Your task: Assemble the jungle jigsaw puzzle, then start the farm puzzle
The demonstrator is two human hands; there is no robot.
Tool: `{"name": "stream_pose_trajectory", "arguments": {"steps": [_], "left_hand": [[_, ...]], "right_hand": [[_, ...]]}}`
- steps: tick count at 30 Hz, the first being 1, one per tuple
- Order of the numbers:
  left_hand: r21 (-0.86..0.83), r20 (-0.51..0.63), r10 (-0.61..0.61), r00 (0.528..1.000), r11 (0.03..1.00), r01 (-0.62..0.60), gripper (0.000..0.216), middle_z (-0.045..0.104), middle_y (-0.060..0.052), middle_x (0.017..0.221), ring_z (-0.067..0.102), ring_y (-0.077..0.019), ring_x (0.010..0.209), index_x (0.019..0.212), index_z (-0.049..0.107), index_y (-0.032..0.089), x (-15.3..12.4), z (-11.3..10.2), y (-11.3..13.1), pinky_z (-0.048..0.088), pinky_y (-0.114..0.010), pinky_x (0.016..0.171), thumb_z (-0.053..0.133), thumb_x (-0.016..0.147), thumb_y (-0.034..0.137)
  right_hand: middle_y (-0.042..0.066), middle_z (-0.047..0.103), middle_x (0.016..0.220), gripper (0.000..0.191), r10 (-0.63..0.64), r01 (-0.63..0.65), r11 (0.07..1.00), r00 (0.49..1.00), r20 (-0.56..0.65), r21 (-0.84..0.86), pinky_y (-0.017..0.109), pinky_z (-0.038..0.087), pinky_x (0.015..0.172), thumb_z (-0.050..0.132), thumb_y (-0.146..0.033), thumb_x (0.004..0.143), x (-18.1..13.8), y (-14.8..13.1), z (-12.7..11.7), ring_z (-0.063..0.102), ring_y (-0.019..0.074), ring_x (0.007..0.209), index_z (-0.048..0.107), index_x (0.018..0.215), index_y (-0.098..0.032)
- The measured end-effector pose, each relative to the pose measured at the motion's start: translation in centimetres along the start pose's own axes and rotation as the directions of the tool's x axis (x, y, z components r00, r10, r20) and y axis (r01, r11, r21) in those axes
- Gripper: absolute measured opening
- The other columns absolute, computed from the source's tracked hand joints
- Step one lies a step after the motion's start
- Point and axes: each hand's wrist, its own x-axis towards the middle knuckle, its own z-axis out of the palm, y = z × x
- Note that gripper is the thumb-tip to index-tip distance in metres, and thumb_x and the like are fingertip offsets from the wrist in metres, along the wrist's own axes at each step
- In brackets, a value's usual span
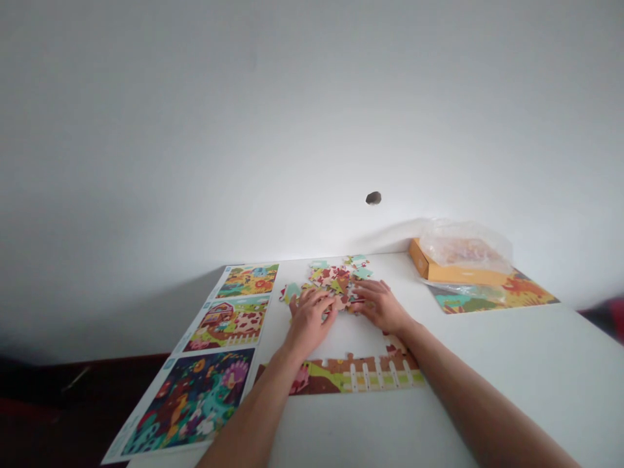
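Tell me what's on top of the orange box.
A clear plastic bag lies on the orange box, covering most of its top. A blurred pattern shows through; whether it is printing or the bag's contents, I cannot tell.

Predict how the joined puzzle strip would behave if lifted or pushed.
The puzzle strip would probably sag or come apart if lifted, being thin-looking pieces held by interlocking tabs. Pushed, it likely slides easily; the white table looks smooth.

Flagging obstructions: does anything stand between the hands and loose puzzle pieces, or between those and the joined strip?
Nothing visible blocks the left hand or right hand from the loose pieces; only the forearms overlap the ends of the joined strip.
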Motion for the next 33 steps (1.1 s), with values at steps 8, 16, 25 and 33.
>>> {"name": "stream_pose_trajectory", "arguments": {"steps": [8,16,25,33], "left_hand": [[0.178,0.109,-0.249,0.962,0.957,0.227,0.062,0.035,-0.011,0.153,0.026,-0.0424,0.14,0.141,0.046,0.036,-0.1,0.6,-0.9,0.025,-0.067,0.105,0.055,0.084,0.059],[0.024,0.044,-0.018,0.999,1.0,0.017,0.043,0.049,-0.009,0.142,0.04,-0.0324,0.134,0.127,0.061,0.028,-0.1,0.6,-1.4,0.034,-0.053,0.109,0.06,0.086,0.04],[-0.029,-0.061,0.009,0.998,1.0,-0.011,0.027,0.061,-0.008,0.122,0.053,-0.0272,0.118,0.108,0.07,0.026,0.3,0.3,-1.3,0.042,-0.046,0.104,0.061,0.082,0.024],[-0.046,-0.045,0.013,0.999,0.999,-0.015,0.024,0.061,-0.005,0.127,0.049,-0.0287,0.124,0.108,0.069,0.029,0.1,-0.1,-0.7,0.032,-0.053,0.108,0.063,0.085,0.032]], "right_hand": [[0.012,0.039,0.151,0.055,0.25,-0.24,0.963,0.965,0.077,-0.122,0.071,0.018,0.106,0.049,-0.053,0.093,0.0,0.6,0.2,0.031,0.0363,0.14,0.046,0.141,-0.027],[0.012,0.061,0.132,0.04,-0.12,0.119,0.981,0.993,-0.003,0.152,0.049,0.038,0.106,0.052,-0.042,0.093,0.1,-0.1,-0.2,0.052,0.0267,0.126,0.061,0.127,-0.024],[0.01,0.047,0.146,0.047,0.087,-0.089,0.996,0.991,0.106,0.015,0.07,0.022,0.105,0.054,-0.048,0.091,-0.5,0.9,-0.1,0.038,0.0362,0.137,0.054,0.135,-0.031],[0.01,0.068,0.117,0.036,-0.092,0.097,0.991,0.994,-0.055,0.096,0.045,0.043,0.098,0.062,-0.039,0.087,0.0,0.6,0.0,0.06,0.0251,0.111,0.065,0.119,-0.023]]}}
